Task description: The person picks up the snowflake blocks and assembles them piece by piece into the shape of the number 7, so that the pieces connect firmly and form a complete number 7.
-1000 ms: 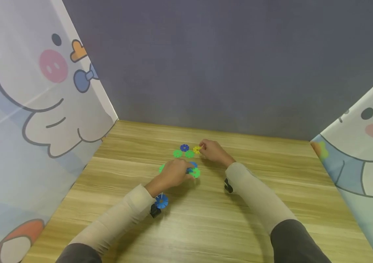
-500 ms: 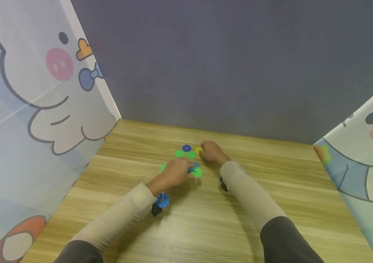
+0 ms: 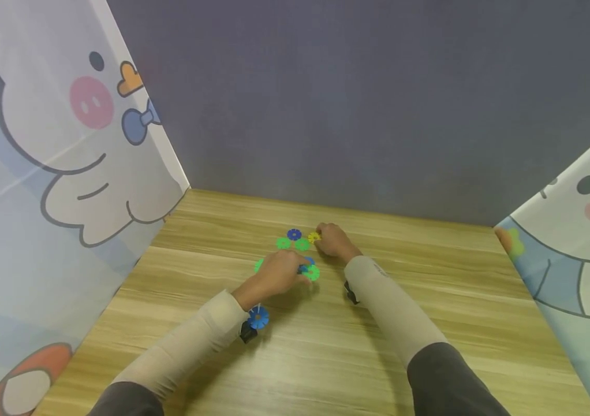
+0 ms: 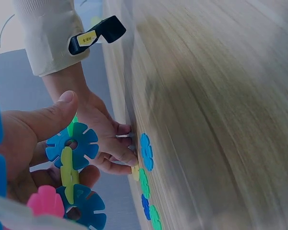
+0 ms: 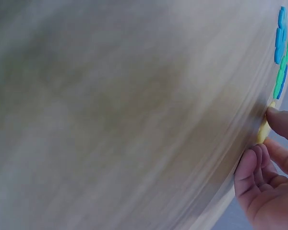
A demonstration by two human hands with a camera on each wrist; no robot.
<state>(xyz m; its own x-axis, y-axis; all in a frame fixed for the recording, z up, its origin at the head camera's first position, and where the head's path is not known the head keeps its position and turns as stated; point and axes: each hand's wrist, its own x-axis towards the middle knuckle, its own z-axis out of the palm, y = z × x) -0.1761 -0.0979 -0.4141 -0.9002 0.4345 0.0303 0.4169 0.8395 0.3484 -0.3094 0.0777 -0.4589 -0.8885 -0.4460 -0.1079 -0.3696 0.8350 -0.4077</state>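
One yellow flower-shaped plastic disc (image 5: 263,130) on the wood-grain table (image 3: 461,271), just beside a green flower-shaped disc (image 3: 298,245) — pinched by the right hand (image 3: 334,240); one linked cluster of blue, yellow and green plastic discs (image 4: 68,173) — gripped in the left hand (image 3: 276,271).

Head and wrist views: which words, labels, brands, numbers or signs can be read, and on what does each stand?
None reads clearly.
Yellow label on the black device at the right sleeve: dark characters, too small and blurred.
Dark mark on that sleeve, head view: too small to tell whether it is lettering.
No text visible on the flower-shaped pieces.
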